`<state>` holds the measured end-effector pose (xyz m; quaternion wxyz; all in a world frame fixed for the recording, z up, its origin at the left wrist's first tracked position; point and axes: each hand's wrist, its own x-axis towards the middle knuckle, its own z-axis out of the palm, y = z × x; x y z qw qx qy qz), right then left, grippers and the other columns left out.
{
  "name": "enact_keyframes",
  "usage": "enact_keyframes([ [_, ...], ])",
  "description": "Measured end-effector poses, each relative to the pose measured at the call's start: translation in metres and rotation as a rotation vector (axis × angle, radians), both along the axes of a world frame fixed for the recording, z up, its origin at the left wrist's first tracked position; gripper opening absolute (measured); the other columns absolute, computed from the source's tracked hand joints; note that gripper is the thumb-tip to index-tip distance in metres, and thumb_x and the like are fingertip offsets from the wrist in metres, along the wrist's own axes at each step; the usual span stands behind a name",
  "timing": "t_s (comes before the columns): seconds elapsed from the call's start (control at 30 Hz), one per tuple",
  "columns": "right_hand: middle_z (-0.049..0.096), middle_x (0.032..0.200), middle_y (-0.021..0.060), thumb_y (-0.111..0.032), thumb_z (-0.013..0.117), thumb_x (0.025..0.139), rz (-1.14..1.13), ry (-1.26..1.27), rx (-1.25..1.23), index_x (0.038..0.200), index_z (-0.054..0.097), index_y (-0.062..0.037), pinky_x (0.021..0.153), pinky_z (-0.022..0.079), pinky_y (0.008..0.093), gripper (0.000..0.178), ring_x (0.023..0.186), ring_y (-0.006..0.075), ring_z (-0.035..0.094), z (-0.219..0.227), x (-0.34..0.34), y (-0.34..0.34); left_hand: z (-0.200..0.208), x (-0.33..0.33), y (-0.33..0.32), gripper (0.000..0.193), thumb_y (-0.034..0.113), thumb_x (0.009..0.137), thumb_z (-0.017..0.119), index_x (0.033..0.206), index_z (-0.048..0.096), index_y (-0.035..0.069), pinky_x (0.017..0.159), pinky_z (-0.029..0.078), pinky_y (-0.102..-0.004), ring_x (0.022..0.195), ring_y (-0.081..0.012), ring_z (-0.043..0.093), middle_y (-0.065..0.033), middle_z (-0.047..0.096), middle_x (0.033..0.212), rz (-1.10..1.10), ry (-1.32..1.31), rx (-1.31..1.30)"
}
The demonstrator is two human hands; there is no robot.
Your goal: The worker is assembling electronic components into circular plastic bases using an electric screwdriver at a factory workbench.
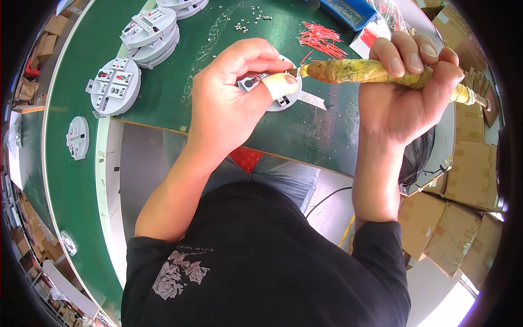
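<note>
My right hand (406, 90) is wrapped round a long screwdriver-like tool (343, 71), its handle bound in worn yellow tape with metal showing at both ends. The tool lies nearly level above the table, tip pointing left. At that tip, the thumb and forefinger of my left hand (234, 87) are pinched together; what sits between them is too small to make out. Yellow tape covers the left thumb. Below the left hand, partly hidden by it, a round white plastic base (291, 98) rests on the green table, a pale strip (312, 101) beside it.
Stacked round white bases (150, 35) and another base with red parts (115, 87) stand on the left. Red wires (322, 41), scattered small metal pieces (250, 19) and a blue tray (348, 12) lie at the back. Cardboard boxes (471, 169) are piled on the right.
</note>
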<state>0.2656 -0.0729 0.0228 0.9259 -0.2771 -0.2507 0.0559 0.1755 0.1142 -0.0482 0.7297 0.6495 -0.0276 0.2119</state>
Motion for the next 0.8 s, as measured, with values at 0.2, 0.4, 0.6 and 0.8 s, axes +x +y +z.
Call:
enact_keyframes([
  [0.2,0.058,0.091,0.0001,-0.026,0.069,0.095,-0.002,0.014,0.045,0.1,0.072,-0.0158,0.066,0.043,0.0277,0.012,0.078,0.0125,0.048,-0.007,-0.007,0.011,-0.002,-0.004,0.012,0.024,-0.001,0.081,0.076,0.101,0.064,0.0,0.081,0.056,-0.0275,0.092,-0.0136,0.071,-0.0086,0.075,0.094,-0.014,0.026,0.045],
  [0.4,0.057,0.087,-0.0011,-0.03,0.065,0.098,0.018,-0.041,-0.02,0.11,0.069,-0.0164,0.064,0.041,0.0269,0.018,0.073,0.0117,0.047,-0.006,-0.013,0.031,0.003,-0.011,0.037,0.044,0.0,0.079,0.079,0.118,0.059,0.002,0.086,0.053,-0.0316,0.097,-0.0199,0.071,-0.0107,0.074,0.098,0.003,-0.081,0.507],
  [0.6,0.048,0.076,0.0,-0.03,0.06,0.102,-0.477,0.054,-0.357,0.117,0.053,-0.0067,0.055,0.044,0.0252,0.028,0.06,0.0109,0.046,0.0,-0.063,0.088,-0.007,-0.027,0.053,0.07,0.018,0.068,0.088,0.127,0.054,0.005,0.081,0.053,-0.0403,0.097,-0.0295,0.068,-0.0103,0.069,0.107,-0.007,-0.289,0.557],
  [0.8,0.049,0.078,-0.0008,-0.033,0.057,0.103,-0.178,-0.151,-0.341,0.117,0.057,-0.0101,0.058,0.044,0.0268,0.027,0.063,0.0105,0.046,-0.015,-0.052,0.072,-0.026,-0.038,0.067,0.095,0.025,0.062,0.091,0.14,0.04,0.007,0.103,0.035,-0.0511,0.13,-0.035,0.046,-0.0129,0.054,0.133,-0.027,-0.034,0.989],
])
